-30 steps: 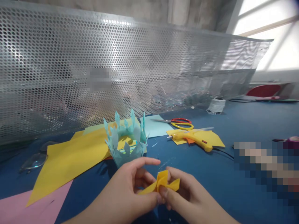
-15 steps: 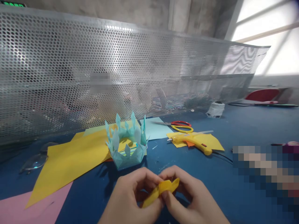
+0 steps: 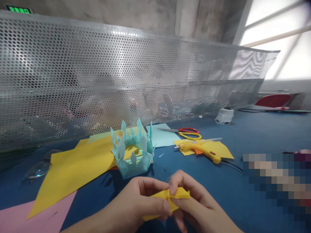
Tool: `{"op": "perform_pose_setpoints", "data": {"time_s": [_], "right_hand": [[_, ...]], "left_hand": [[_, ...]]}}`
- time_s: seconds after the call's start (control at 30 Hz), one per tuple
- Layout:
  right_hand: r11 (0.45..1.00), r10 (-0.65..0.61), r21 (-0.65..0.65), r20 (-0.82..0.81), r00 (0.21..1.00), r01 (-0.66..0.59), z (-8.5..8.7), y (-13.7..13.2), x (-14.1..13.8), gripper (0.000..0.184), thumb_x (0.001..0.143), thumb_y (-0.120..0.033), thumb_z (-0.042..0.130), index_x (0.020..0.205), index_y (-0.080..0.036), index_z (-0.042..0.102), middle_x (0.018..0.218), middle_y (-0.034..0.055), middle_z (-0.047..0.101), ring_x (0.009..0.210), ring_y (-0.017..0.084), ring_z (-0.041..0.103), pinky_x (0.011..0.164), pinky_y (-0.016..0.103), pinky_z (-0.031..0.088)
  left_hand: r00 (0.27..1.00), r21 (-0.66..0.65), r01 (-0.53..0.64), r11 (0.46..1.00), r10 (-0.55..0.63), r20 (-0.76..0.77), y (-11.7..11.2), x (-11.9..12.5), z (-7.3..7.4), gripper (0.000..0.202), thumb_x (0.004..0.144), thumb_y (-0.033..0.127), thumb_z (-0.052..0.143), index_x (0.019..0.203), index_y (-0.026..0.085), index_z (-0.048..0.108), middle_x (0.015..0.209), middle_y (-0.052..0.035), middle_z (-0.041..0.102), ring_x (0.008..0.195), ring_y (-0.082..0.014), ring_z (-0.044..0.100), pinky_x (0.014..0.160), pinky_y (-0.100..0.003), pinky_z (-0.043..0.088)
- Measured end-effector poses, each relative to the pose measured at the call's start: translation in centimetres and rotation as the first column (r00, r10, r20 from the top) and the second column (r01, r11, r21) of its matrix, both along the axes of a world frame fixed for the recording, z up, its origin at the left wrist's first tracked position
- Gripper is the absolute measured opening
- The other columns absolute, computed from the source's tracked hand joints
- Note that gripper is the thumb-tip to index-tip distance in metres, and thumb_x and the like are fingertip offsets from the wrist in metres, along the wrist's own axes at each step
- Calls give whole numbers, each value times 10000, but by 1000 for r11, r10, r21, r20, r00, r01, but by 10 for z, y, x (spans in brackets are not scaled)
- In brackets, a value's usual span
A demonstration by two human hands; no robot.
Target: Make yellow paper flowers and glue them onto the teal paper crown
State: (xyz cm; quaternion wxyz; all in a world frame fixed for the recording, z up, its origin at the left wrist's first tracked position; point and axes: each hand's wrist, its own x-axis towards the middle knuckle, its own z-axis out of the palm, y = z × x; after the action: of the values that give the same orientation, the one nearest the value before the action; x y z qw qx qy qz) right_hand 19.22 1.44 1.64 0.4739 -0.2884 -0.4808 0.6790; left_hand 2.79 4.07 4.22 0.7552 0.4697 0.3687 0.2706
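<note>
Between my two hands is a small piece of folded yellow paper (image 3: pixel 181 193), low in the middle of the head view. My left hand (image 3: pixel 143 200) pinches its left part, thumb on top. On the other side my right hand (image 3: pixel 194 197) grips it with the index finger bent over the upper edge and the thumb against the near face. Just beyond my hands stands a light blue folded paper crown (image 3: pixel 133 166) with pointed tips. Some of the folded paper is covered by my fingers.
A yellow glue gun (image 3: pixel 201 150) lies on yellow paper to the right, its cord trailing. Behind it are red-and-yellow scissors (image 3: pixel 189 133). Yellow sheets (image 3: pixel 80 168), pink paper (image 3: pixel 60 210) and glasses (image 3: pixel 37 170) lie left. A perforated metal screen (image 3: pixel 145 64) borders the blue table (image 3: pixel 267 136).
The yellow paper has turned flatter and shows more of its surface. My right index finger has lifted over its top, and my left thumb has shifted across it.
</note>
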Motion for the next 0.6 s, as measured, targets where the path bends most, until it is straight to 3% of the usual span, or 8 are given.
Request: {"op": "perform_pose_setpoints", "data": {"time_s": [0.1,0.23,0.4,0.6], "right_hand": [[998,47,-26,-70,996,-49,0,2,-2,244,804,-368,670,810,-219,478,640,-73,549,442,32,464,446,150,362],[994,97,-36,-109,989,-101,-2,3,-2,270,791,-382,671,804,-219,457,679,-60,564,457,37,489,458,161,392],[999,44,9,-43,998,-44,-2,2,-1,313,839,-467,651,851,-214,466,650,-61,582,472,38,508,480,159,392],[997,-38,65,89,995,33,3,0,0,357,854,-511,626,945,-202,473,502,-111,496,441,35,500,474,143,366]], "left_hand": [[1000,-74,-6,997,7,5,0,-2,4,352,526,225,839,843,148,707,730,-17,717,653,-108,639,625,-213,425],[1000,-103,-19,995,19,-4,-1,-5,9,344,529,207,829,839,157,689,766,1,715,632,-76,614,642,-207,441],[998,38,-49,998,51,-37,1,-4,10,355,555,207,845,857,137,671,712,-4,710,618,-105,612,582,-216,405],[966,156,-256,954,260,-4,0,-2,3,486,543,210,877,916,151,571,714,34,699,622,-82,593,621,-203,413]]}}
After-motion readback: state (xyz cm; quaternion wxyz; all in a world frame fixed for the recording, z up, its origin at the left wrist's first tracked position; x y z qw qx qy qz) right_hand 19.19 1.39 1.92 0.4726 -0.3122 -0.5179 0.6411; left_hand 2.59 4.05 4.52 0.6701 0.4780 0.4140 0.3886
